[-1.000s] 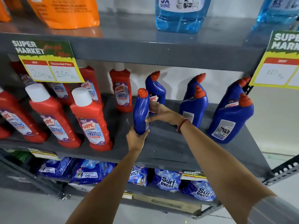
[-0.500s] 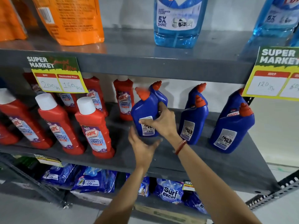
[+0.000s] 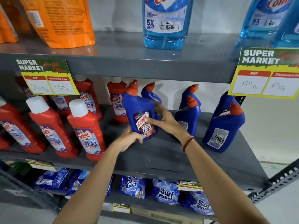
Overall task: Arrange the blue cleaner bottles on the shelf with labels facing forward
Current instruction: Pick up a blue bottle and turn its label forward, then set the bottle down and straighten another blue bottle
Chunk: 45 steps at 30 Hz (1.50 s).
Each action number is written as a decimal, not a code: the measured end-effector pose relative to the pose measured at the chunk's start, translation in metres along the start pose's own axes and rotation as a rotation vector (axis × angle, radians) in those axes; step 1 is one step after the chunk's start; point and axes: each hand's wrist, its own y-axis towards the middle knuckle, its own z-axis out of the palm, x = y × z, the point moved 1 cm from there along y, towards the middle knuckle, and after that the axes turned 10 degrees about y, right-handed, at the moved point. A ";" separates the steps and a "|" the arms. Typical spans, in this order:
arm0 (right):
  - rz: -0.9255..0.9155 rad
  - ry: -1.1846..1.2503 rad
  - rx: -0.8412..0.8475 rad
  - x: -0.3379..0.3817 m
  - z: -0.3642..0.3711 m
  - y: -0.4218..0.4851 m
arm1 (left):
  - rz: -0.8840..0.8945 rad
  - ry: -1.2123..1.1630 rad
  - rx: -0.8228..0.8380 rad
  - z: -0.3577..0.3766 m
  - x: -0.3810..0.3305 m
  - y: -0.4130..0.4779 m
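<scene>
Change since earlier frame: the held blue bottle (image 3: 140, 117) now shows its front Harpic label to the camera, where half a second ago it showed the white back label; the left hand, then open beneath it, has closed on its base.
Held bottle: centre of the frame, tilted with its orange cap leaning left, base at or just above the middle shelf (image 3: 161, 152).
Left hand (image 3: 129, 138): wrapped around the bottle's lower left corner.
Right hand (image 3: 163, 120): gripping the right edge, thumb across the label, fingers behind.
Other blue bottles: front bottle at centre right (image 3: 188, 120) and front bottle at far right (image 3: 224, 130) show back labels; three stand behind them.
Neighbours: red cleaner bottles (image 3: 87, 131) close on the left.
Doing it well: probably bring the bottle upright, seat the base flat, square the label to the shelf edge, keep clear of the red row, and release only once it stands steady.
</scene>
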 end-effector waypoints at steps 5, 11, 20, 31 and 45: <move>-0.006 -0.082 -0.124 -0.033 -0.005 0.000 | -0.095 -0.022 0.056 -0.008 0.003 0.008; -0.022 -0.126 -0.335 -0.068 0.009 -0.008 | 0.049 0.056 -0.031 -0.004 0.007 0.010; 0.037 -0.059 -0.300 -0.077 0.014 -0.018 | 0.095 0.235 0.038 -0.018 0.010 0.024; -0.120 -0.152 -1.057 -0.064 -0.028 -0.090 | 0.349 0.392 -0.619 0.063 0.062 -0.028; 0.062 -0.365 -0.912 -0.044 -0.054 -0.072 | 0.303 0.457 -0.236 0.162 0.031 -0.004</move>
